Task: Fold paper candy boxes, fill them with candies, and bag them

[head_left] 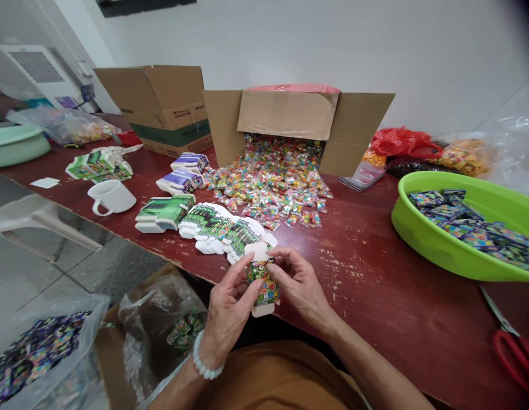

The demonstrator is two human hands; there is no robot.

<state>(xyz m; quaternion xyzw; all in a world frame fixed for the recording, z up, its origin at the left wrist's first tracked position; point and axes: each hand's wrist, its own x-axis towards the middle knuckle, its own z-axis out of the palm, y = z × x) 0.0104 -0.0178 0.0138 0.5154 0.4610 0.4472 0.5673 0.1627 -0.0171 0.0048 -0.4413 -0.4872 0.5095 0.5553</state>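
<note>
Between both hands, over the table's front edge, is a small green printed candy box [264, 283] with white end flaps sticking out at top and bottom. My left hand [232, 302] grips its left side, thumb across the front. On the right side, my right hand [300, 282] pinches the upper edge between thumb and fingers. Just beyond them lies a fanned row of flat green boxes [221, 228]. Behind that row, small wrapped candies [273, 182] spill from an open cardboard carton [285, 114] lying on its side.
On the red table [362, 319] stand a white mug [113, 196], stacked purple boxes [181, 181] and a green tub [456, 256] holding dark packets. Red-handled scissors [514, 347] lie at the right edge. Below left is a lined carton [148, 330] with green packets.
</note>
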